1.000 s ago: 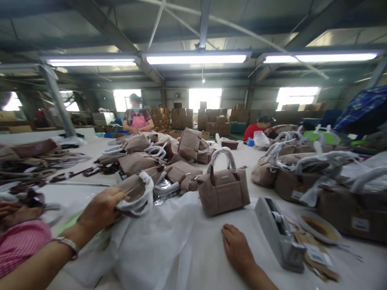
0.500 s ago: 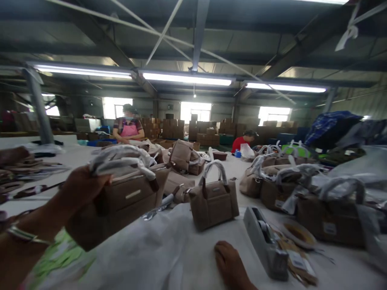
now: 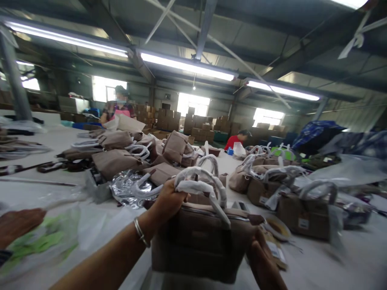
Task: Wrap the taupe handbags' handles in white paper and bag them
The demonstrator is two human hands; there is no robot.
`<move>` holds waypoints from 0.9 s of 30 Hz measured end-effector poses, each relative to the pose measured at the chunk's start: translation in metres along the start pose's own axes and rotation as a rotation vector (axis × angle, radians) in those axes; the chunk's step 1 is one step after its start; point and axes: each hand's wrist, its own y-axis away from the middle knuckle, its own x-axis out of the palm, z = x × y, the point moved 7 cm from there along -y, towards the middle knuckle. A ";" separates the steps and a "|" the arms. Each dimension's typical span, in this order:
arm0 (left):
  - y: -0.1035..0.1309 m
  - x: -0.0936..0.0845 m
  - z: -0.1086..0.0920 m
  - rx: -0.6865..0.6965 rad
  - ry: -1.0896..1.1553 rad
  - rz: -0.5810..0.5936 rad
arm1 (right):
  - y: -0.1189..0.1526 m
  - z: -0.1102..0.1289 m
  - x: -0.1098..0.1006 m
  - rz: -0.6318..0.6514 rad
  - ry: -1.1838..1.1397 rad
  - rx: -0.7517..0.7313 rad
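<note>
desk (image 3: 317,262) is big, white, runs from 6 out to 12, crowded w/ heaps of bags. my taupe handbag (image 3: 196,245) is up off it at 6, dead centre, upright. left hand (image 3: 169,199) is wrapped tight on the wrapped handles (image 3: 199,187) at the bag's 11; right hand (image 3: 261,257) cups the bag's 3 o'clock side, fingers closed on it as far as i can tell. to do this bit well i'd say: keep the bag level, both handles together in the left, right hand steadying the end not crushing it, and mind the white wrap doesn't slip.

pile of same bags (image 3: 130,153) at 10-11, another row (image 3: 272,181) at 2. crinkled silver film (image 3: 127,187) at 10, close by.

hard to read: bag bottom and my right wrist cut off by frame edge. whatever sits behind the bag at 3 is blocked, just a round rim showing. a hand (image 3: 18,225) at 8 is blurred, prob someone else's. right edge is smeared w/ motion.
</note>
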 end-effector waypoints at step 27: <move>0.162 -0.039 0.128 -0.248 -1.017 0.512 | 0.056 0.137 0.121 0.412 0.029 -0.730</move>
